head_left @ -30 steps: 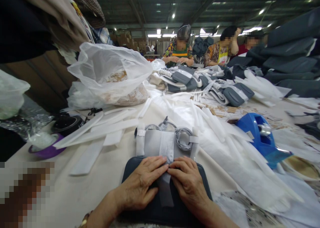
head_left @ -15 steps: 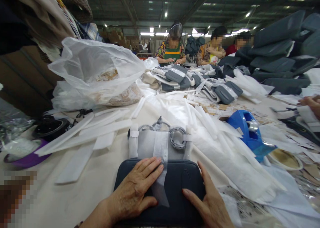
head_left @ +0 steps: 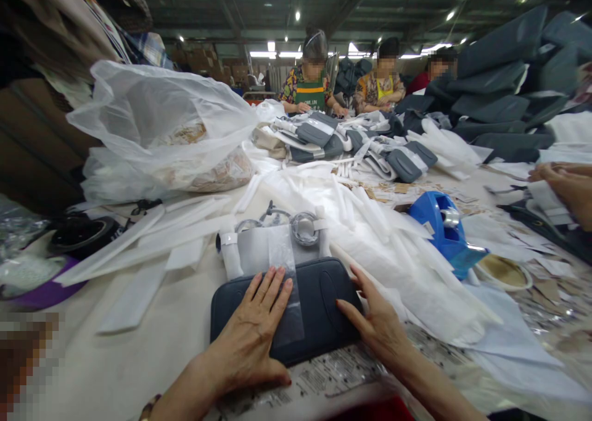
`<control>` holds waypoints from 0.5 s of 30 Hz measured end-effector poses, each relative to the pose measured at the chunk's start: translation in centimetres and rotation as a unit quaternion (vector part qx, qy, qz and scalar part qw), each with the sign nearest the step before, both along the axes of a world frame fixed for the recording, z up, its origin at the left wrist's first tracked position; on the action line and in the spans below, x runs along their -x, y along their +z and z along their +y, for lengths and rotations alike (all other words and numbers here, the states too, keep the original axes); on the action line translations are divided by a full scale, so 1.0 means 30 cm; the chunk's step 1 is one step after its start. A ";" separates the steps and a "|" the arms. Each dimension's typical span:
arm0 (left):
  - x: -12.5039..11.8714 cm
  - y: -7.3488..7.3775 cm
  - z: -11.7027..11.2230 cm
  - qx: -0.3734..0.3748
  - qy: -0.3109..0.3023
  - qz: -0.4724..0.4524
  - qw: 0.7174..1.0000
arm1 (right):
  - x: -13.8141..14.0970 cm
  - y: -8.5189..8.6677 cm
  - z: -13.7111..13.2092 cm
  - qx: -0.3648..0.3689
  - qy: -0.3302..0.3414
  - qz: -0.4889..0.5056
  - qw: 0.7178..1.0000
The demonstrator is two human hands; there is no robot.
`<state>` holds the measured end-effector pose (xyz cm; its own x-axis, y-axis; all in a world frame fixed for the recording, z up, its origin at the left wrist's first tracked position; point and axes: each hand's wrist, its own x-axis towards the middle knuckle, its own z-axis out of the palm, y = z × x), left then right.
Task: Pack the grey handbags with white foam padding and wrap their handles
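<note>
Left hand (head_left: 256,322) lies flat and open, palm down, fingers spread on the dark pad (head_left: 324,298); fingertips rest on the clear tape strip (head_left: 287,304) that runs across the pad's top. Right hand (head_left: 377,322) is open too, fingers stretched along the pad's right end, touching its edge, gripping nothing.

Pad sits on the bench (head_left: 139,359) straight ahead, near edge over a printed sheet (head_left: 324,378). Far edge touches a grey-white folded piece (head_left: 252,251), which the same tape strip crosses; metal rings (head_left: 305,227) lie at its far side.

Step, as I read it: pressing the tape down while the other hand steadies the pad. Any further move calls for an even flat press along the strip and a firm hold at the pad's end, since the pad rests on loose paper and may slide.

Around:
- blue tape dispenser (head_left: 441,230) to the right, near
- loose white strips (head_left: 139,242) to the left
- heaped white fabric (head_left: 398,248) just beside the right hand, crowding that side
- large plastic bag (head_left: 157,125) far left
- a co-worker's hand (head_left: 562,183) at the right edge, well apart
</note>
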<state>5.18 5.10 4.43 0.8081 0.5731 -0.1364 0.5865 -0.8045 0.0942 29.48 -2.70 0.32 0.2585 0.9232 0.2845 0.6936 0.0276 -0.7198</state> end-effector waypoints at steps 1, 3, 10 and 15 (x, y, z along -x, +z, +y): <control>-0.004 0.004 -0.007 0.000 0.004 0.009 1.000 | -0.015 -0.009 -0.030 -0.019 -0.001 -0.043 0.999; -0.011 0.008 -0.021 -0.008 0.007 0.019 1.000 | -0.043 -0.023 -0.084 -0.051 0.008 -0.126 0.991; -0.040 0.023 -0.067 -0.034 -0.013 0.068 0.997 | -0.076 -0.014 -0.130 -0.018 0.096 -0.239 0.966; -0.095 0.036 -0.122 -0.089 -0.013 0.136 0.987 | -0.084 0.002 -0.115 0.024 0.100 -0.258 0.961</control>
